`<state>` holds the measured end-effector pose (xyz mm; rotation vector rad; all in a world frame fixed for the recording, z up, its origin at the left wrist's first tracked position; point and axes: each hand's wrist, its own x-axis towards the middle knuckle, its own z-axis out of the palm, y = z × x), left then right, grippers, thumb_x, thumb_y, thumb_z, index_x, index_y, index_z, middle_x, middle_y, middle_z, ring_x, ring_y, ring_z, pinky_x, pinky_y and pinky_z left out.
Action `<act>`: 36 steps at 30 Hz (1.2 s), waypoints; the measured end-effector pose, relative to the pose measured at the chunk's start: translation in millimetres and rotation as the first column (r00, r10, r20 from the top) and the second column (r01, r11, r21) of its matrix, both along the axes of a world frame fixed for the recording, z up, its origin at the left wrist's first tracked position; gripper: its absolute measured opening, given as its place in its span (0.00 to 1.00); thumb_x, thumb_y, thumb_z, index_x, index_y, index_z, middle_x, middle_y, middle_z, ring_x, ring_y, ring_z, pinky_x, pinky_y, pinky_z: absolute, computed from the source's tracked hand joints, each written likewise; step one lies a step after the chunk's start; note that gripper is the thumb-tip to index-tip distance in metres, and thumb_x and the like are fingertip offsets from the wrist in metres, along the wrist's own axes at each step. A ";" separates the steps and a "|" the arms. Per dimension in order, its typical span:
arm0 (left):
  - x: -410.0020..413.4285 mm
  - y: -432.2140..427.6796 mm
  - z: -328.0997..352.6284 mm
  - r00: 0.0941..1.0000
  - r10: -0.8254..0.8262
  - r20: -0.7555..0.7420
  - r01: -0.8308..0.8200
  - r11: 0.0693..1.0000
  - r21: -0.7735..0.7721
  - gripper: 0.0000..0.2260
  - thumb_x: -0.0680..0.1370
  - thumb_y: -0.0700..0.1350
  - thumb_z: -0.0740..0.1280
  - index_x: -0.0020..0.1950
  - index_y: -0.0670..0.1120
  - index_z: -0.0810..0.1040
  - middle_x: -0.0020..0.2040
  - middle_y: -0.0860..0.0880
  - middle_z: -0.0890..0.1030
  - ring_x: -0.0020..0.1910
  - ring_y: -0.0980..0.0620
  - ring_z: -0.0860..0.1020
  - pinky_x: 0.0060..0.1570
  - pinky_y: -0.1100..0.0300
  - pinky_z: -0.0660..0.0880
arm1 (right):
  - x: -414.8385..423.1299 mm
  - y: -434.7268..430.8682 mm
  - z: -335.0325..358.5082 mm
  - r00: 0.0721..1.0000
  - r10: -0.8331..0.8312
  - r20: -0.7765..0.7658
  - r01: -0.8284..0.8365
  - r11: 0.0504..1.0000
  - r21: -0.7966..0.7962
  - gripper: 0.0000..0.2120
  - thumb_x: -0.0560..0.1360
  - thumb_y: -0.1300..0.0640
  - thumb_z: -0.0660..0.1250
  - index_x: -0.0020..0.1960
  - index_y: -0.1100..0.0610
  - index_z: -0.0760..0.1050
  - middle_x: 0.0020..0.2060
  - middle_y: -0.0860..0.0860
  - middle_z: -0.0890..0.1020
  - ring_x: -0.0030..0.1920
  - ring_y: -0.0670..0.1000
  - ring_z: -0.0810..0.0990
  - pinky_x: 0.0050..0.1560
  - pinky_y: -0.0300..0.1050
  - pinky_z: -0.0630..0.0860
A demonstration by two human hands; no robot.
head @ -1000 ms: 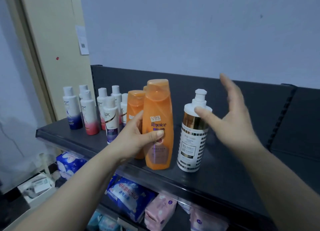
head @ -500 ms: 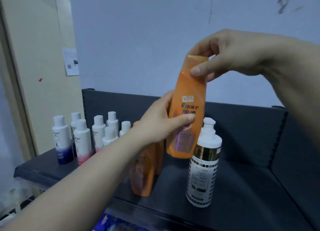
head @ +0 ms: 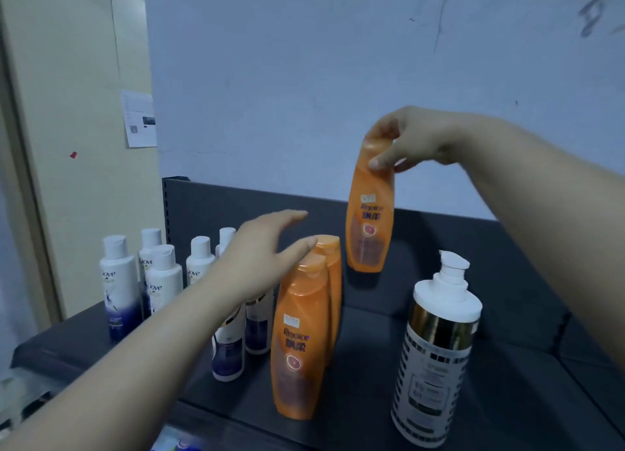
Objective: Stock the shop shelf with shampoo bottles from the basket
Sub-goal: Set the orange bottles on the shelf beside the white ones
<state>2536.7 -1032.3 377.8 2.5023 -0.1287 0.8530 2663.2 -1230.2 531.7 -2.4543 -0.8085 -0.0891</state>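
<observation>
head view: right hand [head: 422,139] pinches orange bottle [head: 370,213] by its cap, left hand [head: 260,257] spread, empty.

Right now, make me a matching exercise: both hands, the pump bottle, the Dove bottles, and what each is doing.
1 right hand
2 left hand
3 pump bottle
4 Dove bottles

A left end of the shelf
B open, near the standing orange bottles' caps
C pinches the raised orange bottle by its top
D stands furthest right

Pairs: 1-C, 2-B, 3-D, 4-A
</observation>
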 end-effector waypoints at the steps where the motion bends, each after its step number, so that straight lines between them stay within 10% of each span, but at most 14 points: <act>1: 1.0 1.6 -3.9 1.000 -0.004 -0.008 0.004 1.000 -0.002 0.21 0.79 0.55 0.63 0.71 0.53 0.70 0.69 0.56 0.73 0.68 0.59 0.68 0.58 0.69 0.62 | 10.3 5.3 -10.2 1.000 0.007 -0.026 -0.007 1.000 -0.012 0.14 0.66 0.56 0.78 0.48 0.47 0.78 0.52 0.50 0.82 0.54 0.54 0.82 0.59 0.57 0.76; 9: 7.0 9.7 -13.3 0.998 -0.063 0.008 0.063 0.997 -0.053 0.20 0.78 0.58 0.60 0.68 0.54 0.73 0.66 0.59 0.75 0.64 0.63 0.70 0.58 0.69 0.63 | 45.2 40.4 -71.6 0.977 0.025 -0.213 -0.039 0.997 -0.062 0.16 0.71 0.66 0.73 0.57 0.59 0.75 0.45 0.53 0.80 0.43 0.50 0.81 0.36 0.39 0.79; 16: 9.4 14.3 -20.1 0.996 -0.090 0.020 0.092 0.993 -0.078 0.26 0.76 0.67 0.54 0.67 0.54 0.74 0.64 0.59 0.77 0.63 0.63 0.71 0.51 0.77 0.63 | 50.6 56.6 -95.8 0.978 0.006 -0.207 -0.055 0.971 -0.231 0.15 0.72 0.65 0.72 0.57 0.59 0.76 0.49 0.56 0.81 0.51 0.56 0.82 0.52 0.47 0.80; 30: 3.8 12.9 -20.7 0.993 -0.115 0.037 0.120 0.982 -0.143 0.29 0.72 0.66 0.53 0.68 0.55 0.73 0.65 0.60 0.75 0.63 0.66 0.70 0.49 0.81 0.63 | 54.4 66.3 -110.3 0.994 0.011 -0.109 -0.053 0.920 -0.388 0.15 0.73 0.63 0.69 0.59 0.59 0.75 0.53 0.56 0.81 0.49 0.51 0.81 0.48 0.42 0.81; 36: -0.4 2.3 -13.5 0.992 -0.116 0.056 0.122 0.986 -0.117 0.23 0.76 0.62 0.58 0.68 0.54 0.73 0.65 0.59 0.76 0.64 0.63 0.71 0.53 0.75 0.64 | 41.8 50.0 -83.5 0.998 0.057 -0.016 -0.059 0.917 -0.394 0.34 0.76 0.56 0.69 0.76 0.53 0.58 0.68 0.53 0.72 0.64 0.55 0.75 0.62 0.44 0.70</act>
